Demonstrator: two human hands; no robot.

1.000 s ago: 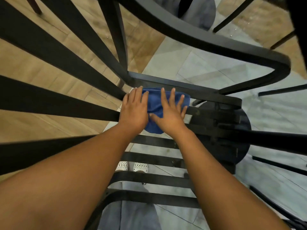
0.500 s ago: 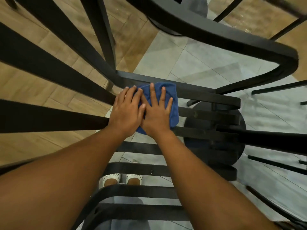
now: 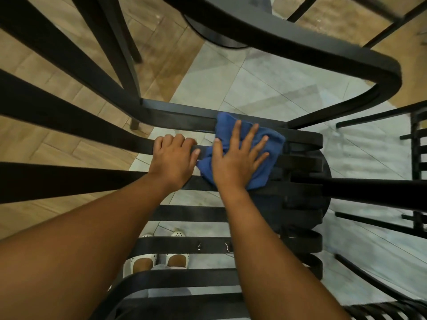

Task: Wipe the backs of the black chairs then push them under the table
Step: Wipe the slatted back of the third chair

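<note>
I look straight down through the slatted back of a black chair. A blue cloth lies over the lower slats near the middle of the view. My right hand presses flat on the cloth with fingers spread. My left hand sits just left of the cloth, fingers curled over a black slat. The cloth's lower part is hidden under my right hand.
A round black seat or base lies below the slats on the right. Another black chair frame arcs across the top. More black chair rails stand at the right edge. My white shoes stand on grey tiles; wood-look flooring lies left.
My right hand has slid the cloth to the right along the slats. My left hand has come off the cloth and curled around a slat.
</note>
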